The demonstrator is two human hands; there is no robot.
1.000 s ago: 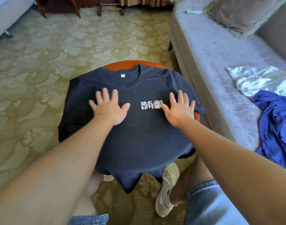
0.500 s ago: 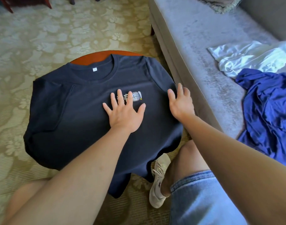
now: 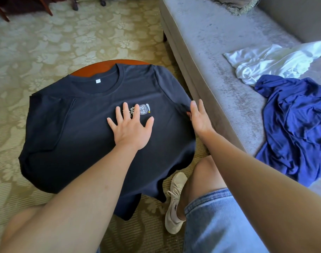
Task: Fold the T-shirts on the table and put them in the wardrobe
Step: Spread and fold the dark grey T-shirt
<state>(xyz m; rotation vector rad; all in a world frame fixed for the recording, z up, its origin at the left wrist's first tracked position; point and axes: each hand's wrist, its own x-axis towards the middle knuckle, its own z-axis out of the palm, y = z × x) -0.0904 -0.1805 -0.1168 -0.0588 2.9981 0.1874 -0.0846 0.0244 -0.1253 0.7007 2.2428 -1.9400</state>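
Observation:
A dark navy T-shirt [image 3: 79,128] lies face up over a small round wooden table [image 3: 101,67], its hem hanging off the near edge. My left hand [image 3: 132,128] presses flat on the chest, fingers spread, partly covering the white print. My right hand [image 3: 199,119] is at the shirt's right edge by the sleeve, fingers straight, touching the fabric. A blue garment [image 3: 298,125] and a white garment [image 3: 272,61] lie crumpled on the sofa to the right. No wardrobe is in view.
A grey sofa [image 3: 210,52] runs along the right, close to the table. Patterned carpet [image 3: 46,42] covers the floor. Dark furniture legs [image 3: 46,8] stand at the far left. My knee and beige shoe [image 3: 174,203] are below the table.
My left hand slid right across the chest onto the print. My right hand moved right to the shirt's sleeve edge. The view shifted toward the sofa.

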